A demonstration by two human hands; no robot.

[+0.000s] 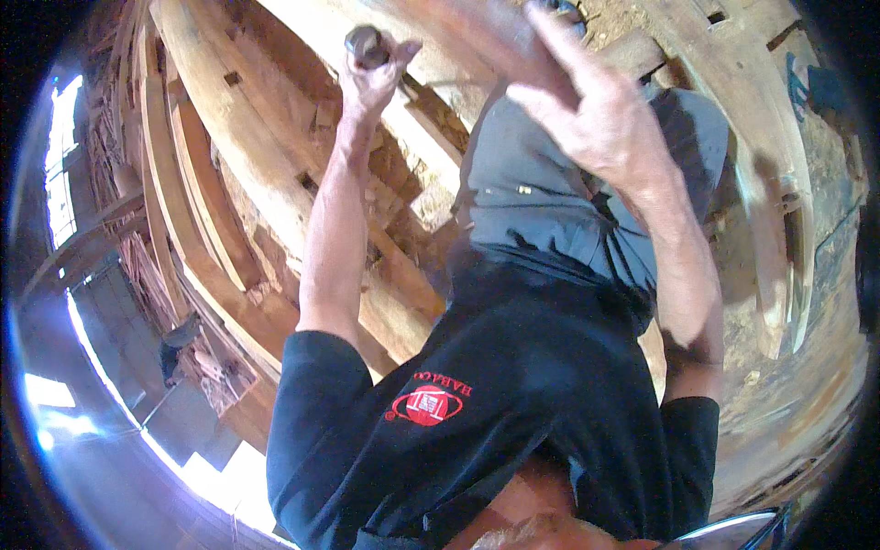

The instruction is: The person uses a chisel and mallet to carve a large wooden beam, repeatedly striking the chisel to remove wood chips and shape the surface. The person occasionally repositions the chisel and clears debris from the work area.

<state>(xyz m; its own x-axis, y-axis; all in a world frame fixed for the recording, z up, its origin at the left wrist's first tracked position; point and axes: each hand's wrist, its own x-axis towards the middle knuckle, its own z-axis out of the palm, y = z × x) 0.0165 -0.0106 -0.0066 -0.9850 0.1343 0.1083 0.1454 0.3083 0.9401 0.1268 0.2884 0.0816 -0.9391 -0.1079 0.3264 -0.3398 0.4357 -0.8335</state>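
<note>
My left hand [371,78] is stretched out in front of me, closed around a dark, rounded metal tool end [365,43] that sticks out above the fist. It is held over a long pale wooden beam [275,156]. My right hand [587,105] is raised closer to the camera and blurred by motion. Its fingers curl round a pale wooden handle [467,23], also blurred, with a dark part [566,9] showing at the fingertips. My black shirt [513,394] and grey trousers [550,202] fill the middle of the view.
Several heavy curved timbers with cut slots [197,192] lie side by side on the left, with wood chips [403,174] between them. Another slotted beam [765,119] lies at right on dirt ground. A person [179,346] bends far off at left near a bright opening.
</note>
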